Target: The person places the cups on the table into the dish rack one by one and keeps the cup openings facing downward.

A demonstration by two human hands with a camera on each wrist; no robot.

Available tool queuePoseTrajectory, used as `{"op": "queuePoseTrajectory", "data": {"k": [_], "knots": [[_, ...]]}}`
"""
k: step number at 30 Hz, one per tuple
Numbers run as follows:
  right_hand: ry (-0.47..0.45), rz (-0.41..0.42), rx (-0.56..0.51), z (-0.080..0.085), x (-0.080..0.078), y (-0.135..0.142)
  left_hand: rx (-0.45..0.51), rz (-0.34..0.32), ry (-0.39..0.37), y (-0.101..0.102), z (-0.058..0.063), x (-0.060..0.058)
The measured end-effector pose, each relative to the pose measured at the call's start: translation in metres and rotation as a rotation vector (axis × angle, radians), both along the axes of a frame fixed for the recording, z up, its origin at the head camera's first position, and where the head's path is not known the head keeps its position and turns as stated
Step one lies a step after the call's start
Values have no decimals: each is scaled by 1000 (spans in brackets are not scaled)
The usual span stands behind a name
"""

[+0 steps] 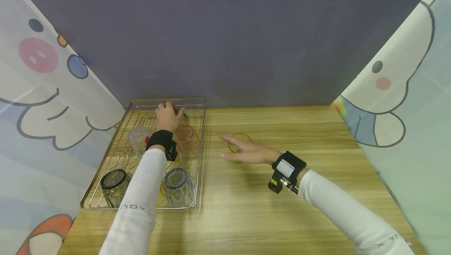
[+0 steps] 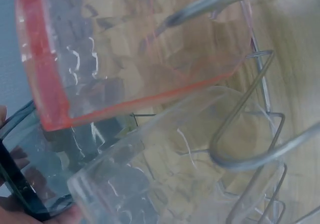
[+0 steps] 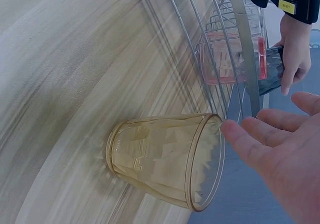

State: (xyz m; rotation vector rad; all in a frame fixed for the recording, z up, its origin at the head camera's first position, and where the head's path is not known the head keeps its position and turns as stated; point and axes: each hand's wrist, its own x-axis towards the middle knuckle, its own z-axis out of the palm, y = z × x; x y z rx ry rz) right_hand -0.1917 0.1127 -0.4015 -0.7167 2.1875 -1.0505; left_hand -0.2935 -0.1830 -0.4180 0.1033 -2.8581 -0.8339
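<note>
Head camera looked forward and down from above table [image 1: 282, 208], taking in both arms and wire rack [image 1: 197, 102]. Left wrist camera sat very close among glasses inside rack. Right wrist camera lay low over tabletop, facing rack. All 3 views shared red-rimmed glass [image 1: 187, 135].

Wooden table [image 1: 282, 208], light brown, grain running left to right, fills the near and middle ground. Far edge meets a plain grey-purple wall [image 1: 225, 31], matte, evenly lit, no shadows of note. Left side closed off by a curtain [image 1: 42, 110] printed with a cartoon figure: pink and blue dots, dark outlines on white and pale blue, an orange patch near the bottom. Right side closed off by a second curtain [image 1: 405, 90], same cartoon style, pale green-blue ground, grey eye dot, pink cheek. Light is soft and diffuse.
</note>
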Motion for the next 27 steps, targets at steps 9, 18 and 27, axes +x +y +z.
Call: {"op": "queuePoseTrajectory", "data": {"k": [9,18,27], "knots": [[-7,3,3,0,0,0,-1,-34,-64,3,0,5],[-14,6,2,-1,1,1,-22,-72,-126,-1,-6,4],[-33,-9,-1,-4,5,-1,-48,-126,-185,2,-9,-1]]}}
